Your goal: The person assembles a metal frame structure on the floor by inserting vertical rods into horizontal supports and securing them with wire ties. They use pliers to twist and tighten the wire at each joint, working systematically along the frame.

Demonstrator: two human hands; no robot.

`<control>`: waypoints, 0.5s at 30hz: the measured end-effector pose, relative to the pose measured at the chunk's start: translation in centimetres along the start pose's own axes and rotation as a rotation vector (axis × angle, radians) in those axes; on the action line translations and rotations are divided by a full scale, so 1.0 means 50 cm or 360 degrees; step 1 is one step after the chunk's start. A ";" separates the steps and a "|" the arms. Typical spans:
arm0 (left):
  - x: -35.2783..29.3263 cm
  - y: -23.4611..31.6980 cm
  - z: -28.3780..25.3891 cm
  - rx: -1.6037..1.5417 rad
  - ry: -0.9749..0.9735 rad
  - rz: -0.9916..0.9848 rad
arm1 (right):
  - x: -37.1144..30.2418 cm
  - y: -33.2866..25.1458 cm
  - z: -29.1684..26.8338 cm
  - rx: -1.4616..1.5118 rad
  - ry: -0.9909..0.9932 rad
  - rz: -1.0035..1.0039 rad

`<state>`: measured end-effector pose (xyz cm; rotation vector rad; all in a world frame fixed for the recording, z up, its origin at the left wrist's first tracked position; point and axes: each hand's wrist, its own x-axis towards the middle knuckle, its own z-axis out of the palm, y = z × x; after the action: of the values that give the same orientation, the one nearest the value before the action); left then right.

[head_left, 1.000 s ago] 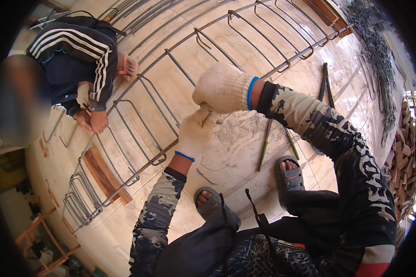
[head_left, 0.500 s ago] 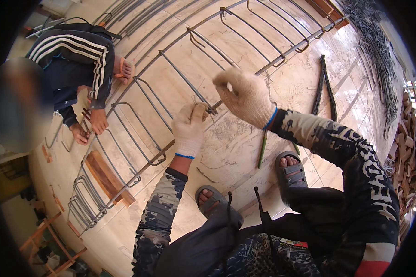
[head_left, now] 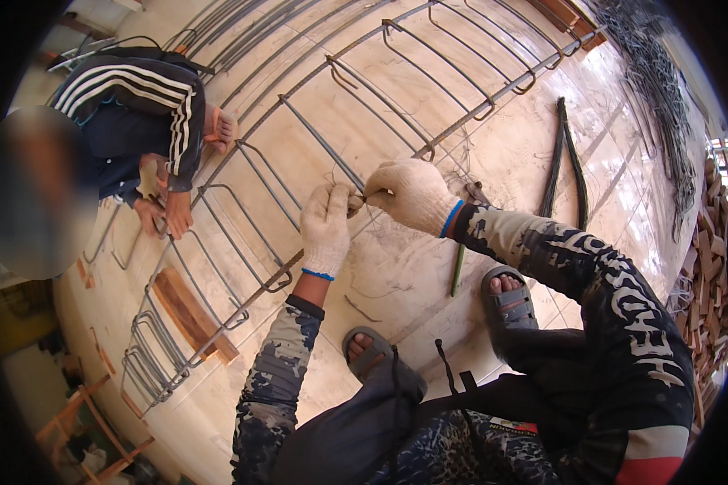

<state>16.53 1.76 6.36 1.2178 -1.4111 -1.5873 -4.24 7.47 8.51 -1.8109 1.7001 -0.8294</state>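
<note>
Both my hands wear white knit gloves with blue cuffs. They meet at a joint of a steel rebar cage [head_left: 255, 125], where a stirrup [head_left: 319, 139] crosses the near long bar. My left hand [head_left: 326, 226] is closed with its fingertips pinching at that joint; thin tie wire [head_left: 332, 175] sticks up beside them. Just to the right, my right hand [head_left: 414, 194] pinches the wire between thumb and forefinger. The wire's tips are partly hidden by my fingers. Below my right wrist lies a tool with a green handle [head_left: 458, 272], its dark head partly covered.
A co-worker [head_left: 129, 105] crouches at the far left, both hands at the cage. A wooden block [head_left: 188, 311] lies under the cage's near left end. To the right are a bundle of dark wire [head_left: 570, 158] and a heap of bent steel rods [head_left: 663, 121]. My sandalled feet stand below.
My right hand has moved left and down, from above the bar to the joint beside my left hand. My left hand stays nearly in place. The co-worker's hands have shifted slightly.
</note>
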 end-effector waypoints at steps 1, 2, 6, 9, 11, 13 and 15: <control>0.001 0.005 0.004 -0.0041 -0.0017 -0.0009 | -0.007 0.001 0.000 -0.0022 0.0026 -0.0022; 0.002 0.009 0.006 -0.0080 -0.0033 -0.0018 | -0.015 0.002 0.001 -0.0044 0.0053 -0.0045; 0.005 0.014 0.004 -0.0165 -0.0007 -0.0054 | -0.034 -0.001 0.014 -0.0022 0.0275 -0.0078; 0.005 0.016 0.005 -0.0200 0.0002 -0.0059 | -0.008 0.010 0.001 -0.0102 0.0123 -0.0154; 0.006 0.014 0.004 -0.0213 0.0004 -0.0009 | 0.014 0.027 -0.015 -0.0074 -0.0038 -0.0239; 0.010 0.007 -0.005 -0.0324 -0.0026 0.0000 | 0.045 0.038 -0.036 -0.0061 -0.0186 -0.0367; 0.014 0.009 -0.009 -0.0379 -0.0047 0.0005 | 0.079 0.042 -0.056 -0.0068 -0.0318 -0.0519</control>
<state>16.68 0.88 6.68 1.0550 -1.2007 -1.7217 -7.62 3.47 9.19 -2.1574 1.3275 -0.7137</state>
